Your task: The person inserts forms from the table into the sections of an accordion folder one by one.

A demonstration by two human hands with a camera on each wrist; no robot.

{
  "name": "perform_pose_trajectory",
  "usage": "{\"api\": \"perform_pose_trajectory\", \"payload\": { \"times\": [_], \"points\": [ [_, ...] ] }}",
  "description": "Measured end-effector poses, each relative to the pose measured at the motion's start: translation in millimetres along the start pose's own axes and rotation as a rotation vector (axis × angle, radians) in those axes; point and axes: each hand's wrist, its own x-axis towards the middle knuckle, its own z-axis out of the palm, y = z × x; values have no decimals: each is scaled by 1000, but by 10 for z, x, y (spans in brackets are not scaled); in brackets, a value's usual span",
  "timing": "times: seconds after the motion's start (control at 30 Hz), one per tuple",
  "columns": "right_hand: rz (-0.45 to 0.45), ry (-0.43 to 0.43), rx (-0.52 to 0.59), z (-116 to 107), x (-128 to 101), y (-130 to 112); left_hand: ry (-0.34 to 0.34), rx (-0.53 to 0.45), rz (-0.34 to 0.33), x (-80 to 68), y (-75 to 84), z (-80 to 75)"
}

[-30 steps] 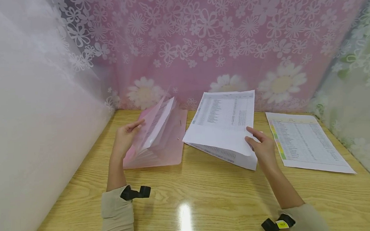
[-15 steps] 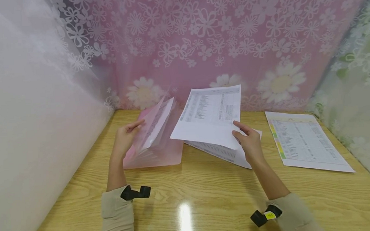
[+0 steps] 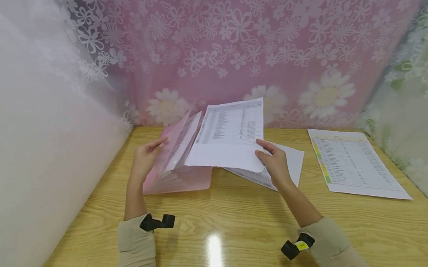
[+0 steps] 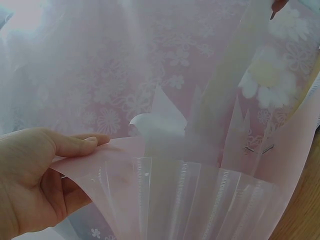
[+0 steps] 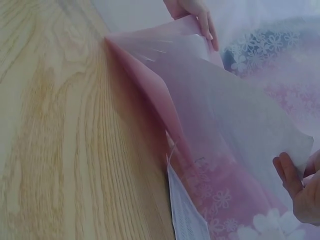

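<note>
My left hand (image 3: 143, 162) pinches the raised cover of a pink plastic folder (image 3: 198, 181), holding it tilted open on the table. Clear pockets fan out inside it, seen close in the left wrist view (image 4: 200, 200), and a printed sheet stands in one near the cover. My right hand (image 3: 277, 164) pinches the right edge of a white printed sheet (image 3: 228, 129) between thumb and fingers. That sheet is held aloft, its left edge at the folder's pockets and overlapping the folder's far side. Whether it has entered a pocket cannot be told.
Another printed sheet (image 3: 288, 156) lies on the table, partly under the held one. At the far right lies a printed sheet (image 3: 358, 163) with a coloured left margin. A flowered pink curtain (image 3: 228, 61) hangs behind the wooden table (image 3: 189, 226), and a pale one on the left.
My right hand has carried the printed sheet leftward from above the other sheet to the open folder. My left hand keeps its place on the folder's cover.
</note>
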Motion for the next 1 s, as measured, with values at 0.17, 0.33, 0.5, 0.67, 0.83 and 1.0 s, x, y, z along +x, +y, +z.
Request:
{"api": "perform_pose_trajectory", "payload": {
  "times": [0.17,0.33,0.5,0.67,0.83,1.0],
  "points": [
    [-8,-22,-12,63,-9,-28,2,-2,-4,-11,33,-7],
    [-9,-52,-36,93,-10,-66,3,13,-14,-13,42,-11],
    [9,-75,-35,109,-22,-111,0,32,-17,-9,30,-14],
    [17,-97,-82,127,-7,-144,1,34,-2,-10,20,-13],
    [31,-141,-93,161,61,-151,6,38,0,-16,29,-11],
    [58,-167,-112,219,151,-171,-3,26,-22,-48,144,-12]
  ]
}}
